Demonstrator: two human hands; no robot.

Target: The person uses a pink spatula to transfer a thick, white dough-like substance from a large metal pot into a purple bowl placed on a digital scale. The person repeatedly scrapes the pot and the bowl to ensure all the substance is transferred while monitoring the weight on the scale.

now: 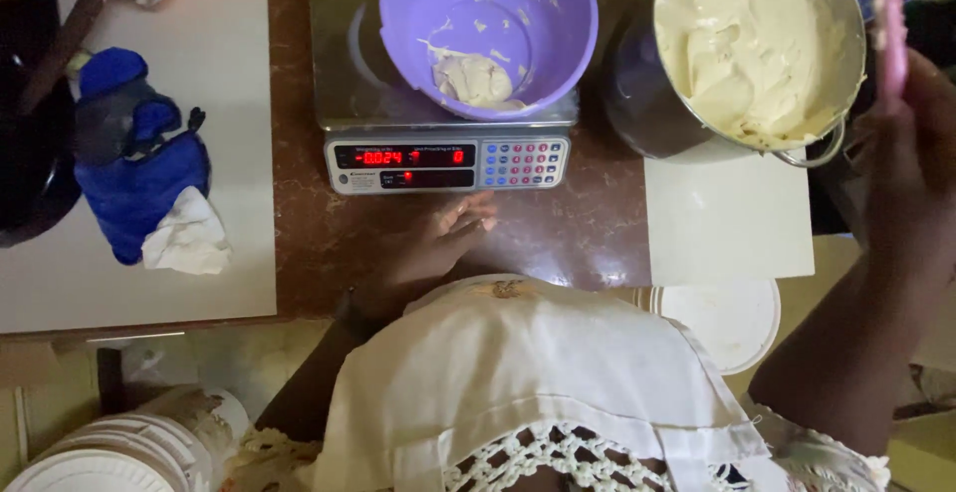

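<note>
Left hand [448, 238]: grip open, flat on the brown marble surface [578, 233], holding nothing, just below the scale [446, 161]. Purple bowl [488, 29] with a batter lump sits on the scale, above the hand. Right hand [911, 168]: grip closed on a pink spatula [891, 29], beside the metal batter bowl [757, 49]. Spatula tip is cut off; hand blurred.

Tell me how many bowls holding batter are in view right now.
2: a purple bowl on the scale holding a small dollop, and a metal bowl at right, nearly full. The right hand holds a pink spatula there.
</note>
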